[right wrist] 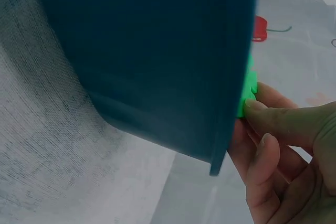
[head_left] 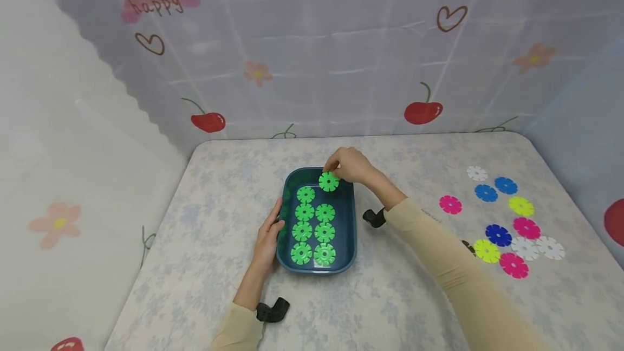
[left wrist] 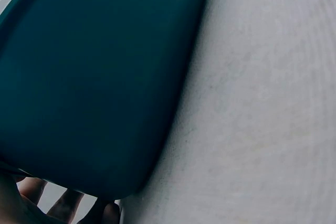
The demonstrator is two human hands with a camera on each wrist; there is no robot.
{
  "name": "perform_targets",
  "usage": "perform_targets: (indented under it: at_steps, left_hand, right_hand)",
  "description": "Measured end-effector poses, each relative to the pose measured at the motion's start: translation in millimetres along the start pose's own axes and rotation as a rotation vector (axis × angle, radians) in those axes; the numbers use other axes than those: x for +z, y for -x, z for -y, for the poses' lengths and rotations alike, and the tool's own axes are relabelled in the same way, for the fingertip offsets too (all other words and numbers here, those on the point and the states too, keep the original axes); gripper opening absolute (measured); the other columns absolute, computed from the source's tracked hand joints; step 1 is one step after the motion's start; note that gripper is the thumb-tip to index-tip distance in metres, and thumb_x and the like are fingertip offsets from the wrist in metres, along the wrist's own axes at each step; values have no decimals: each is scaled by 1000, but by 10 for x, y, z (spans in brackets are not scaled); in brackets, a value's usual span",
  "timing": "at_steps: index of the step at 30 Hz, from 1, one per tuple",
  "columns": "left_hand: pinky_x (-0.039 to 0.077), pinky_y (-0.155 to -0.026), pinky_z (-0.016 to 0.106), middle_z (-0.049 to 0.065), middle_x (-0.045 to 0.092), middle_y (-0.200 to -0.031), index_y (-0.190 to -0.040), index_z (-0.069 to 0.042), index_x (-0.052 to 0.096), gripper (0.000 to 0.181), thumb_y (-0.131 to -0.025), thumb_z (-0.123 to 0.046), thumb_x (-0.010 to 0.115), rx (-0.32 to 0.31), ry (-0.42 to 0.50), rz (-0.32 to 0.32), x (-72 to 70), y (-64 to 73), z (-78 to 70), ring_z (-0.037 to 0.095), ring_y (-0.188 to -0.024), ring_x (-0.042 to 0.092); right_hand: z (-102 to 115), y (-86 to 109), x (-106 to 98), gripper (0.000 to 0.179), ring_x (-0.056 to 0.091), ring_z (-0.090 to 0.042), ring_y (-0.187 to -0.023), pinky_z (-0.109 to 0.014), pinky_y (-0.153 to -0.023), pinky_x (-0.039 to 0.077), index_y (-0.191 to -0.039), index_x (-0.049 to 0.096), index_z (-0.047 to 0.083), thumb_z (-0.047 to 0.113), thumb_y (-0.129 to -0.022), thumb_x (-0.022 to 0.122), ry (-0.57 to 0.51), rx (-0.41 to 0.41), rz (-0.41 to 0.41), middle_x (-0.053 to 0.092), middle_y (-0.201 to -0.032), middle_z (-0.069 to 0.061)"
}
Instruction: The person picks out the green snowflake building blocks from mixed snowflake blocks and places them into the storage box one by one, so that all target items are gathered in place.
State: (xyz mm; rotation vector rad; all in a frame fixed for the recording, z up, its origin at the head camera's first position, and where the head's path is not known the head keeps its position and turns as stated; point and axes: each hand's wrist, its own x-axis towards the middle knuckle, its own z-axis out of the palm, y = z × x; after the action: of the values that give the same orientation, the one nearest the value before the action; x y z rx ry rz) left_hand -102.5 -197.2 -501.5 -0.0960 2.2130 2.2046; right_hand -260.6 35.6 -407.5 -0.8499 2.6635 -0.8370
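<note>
In the head view, a dark teal plastic tray (head_left: 350, 221) lies on the table with several green notched discs (head_left: 324, 232) in two columns inside. My left hand (head_left: 266, 240) holds the tray's left side, thumb at the rim. Its fingers (left wrist: 65, 205) show along the tray's wall in the left wrist view. Over the tray's far right corner, my right hand (head_left: 355, 166) pinches another green notched disc (head_left: 329, 182) between thumb and finger. In the right wrist view, the tray wall (right wrist: 157, 66) hides most of that disc (right wrist: 249, 95).
On the right of the table lie loose notched discs: white (head_left: 476, 173), blue (head_left: 486, 193), yellow (head_left: 521, 206), pink (head_left: 514, 265) and dark blue (head_left: 499, 235). Some overlap. A printed curtain (head_left: 322, 69) hangs behind the table's far edge. Both wrists wear black mounts (head_left: 273, 310).
</note>
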Motion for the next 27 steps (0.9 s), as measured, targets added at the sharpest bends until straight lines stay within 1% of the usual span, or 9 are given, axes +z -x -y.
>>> perform_targets:
  at_steps: [2, 7, 8, 11, 14, 16, 19, 21, 27]
  left_hand:
    - [13, -123, 45, -6, 25, -162, -154, -24, 32, 53, -104, -10, 38, 0, -3, -2, 1, -2, -5, 17, -152, 14]
    - [13, -122, 47, -3, 25, -162, -155, -21, 31, 53, -104, -10, 38, 0, -14, 0, -9, -7, 2, 19, -152, 13]
    - [13, -123, 46, -4, 25, -162, -155, -22, 31, 53, -104, -10, 38, -5, -12, -1, -9, -6, 0, 18, -152, 13]
    - [12, -123, 47, -5, 25, -162, -155, -21, 30, 53, -104, -11, 38, -5, -10, 4, -11, -2, -4, 17, -152, 13]
    - [12, -123, 45, -7, 25, -161, -155, -22, 31, 52, -104, -12, 38, -11, 3, 3, -11, 1, -9, 15, -151, 13]
    - [11, -123, 45, -7, 25, -161, -155, -23, 31, 52, -104, -11, 37, -11, 5, 5, -12, 2, -12, 15, -152, 13]
    - [11, -123, 44, -8, 25, -161, -155, -23, 31, 52, -104, -11, 37, -10, 5, 6, -10, -3, -13, 15, -152, 13]
    - [11, -123, 45, -8, 25, -161, -155, -23, 31, 53, -104, -11, 37, -9, 7, 6, -10, -3, -17, 15, -152, 13]
    - [11, -123, 44, -8, 25, -161, -155, -23, 31, 53, -104, -10, 37, -6, 5, 6, -14, -6, -16, 15, -151, 13]
  right_hand:
    - [9, -3, 28, 21, 66, -23, -88, -32, -70, 53, -106, 78, 9, 2, -90, 65, 31, 15, -4, 73, -108, -10]
    - [23, -14, 104, 20, 63, -18, -71, -26, -60, 43, -106, 78, 9, 4, -92, 64, 94, 35, -5, 74, -106, -9]
    - [28, -16, 119, 20, 63, -18, -70, -26, -59, 43, -106, 78, 9, 4, -92, 63, 102, 41, -8, 74, -106, -9]
    - [50, -20, 158, 20, 68, -20, -77, -27, -61, 50, -105, 78, 9, 4, -92, 63, 122, 53, -27, 75, -107, -9]
    - [62, -25, 205, 22, 70, -23, -81, -28, -61, 53, -105, 78, 8, 2, -92, 61, 151, 41, -49, 75, -106, -9]
    - [65, -27, 243, 23, 70, -23, -77, -26, -55, 51, -104, 78, 7, 0, -92, 60, 173, 23, -58, 75, -105, -10]
    - [62, -32, 302, 25, 69, -21, -67, -22, -47, 42, -102, 79, 7, -2, -92, 57, 192, -3, -59, 75, -103, -11]
    - [57, -36, 334, 25, 67, -19, -63, -20, -45, 39, -101, 79, 7, -2, -92, 58, 193, -8, -57, 75, -102, -11]
    - [27, -62, 380, 24, 66, -18, -62, -20, -47, 42, -99, 79, 7, -1, -91, 59, 200, -22, -67, 76, -101, -10]
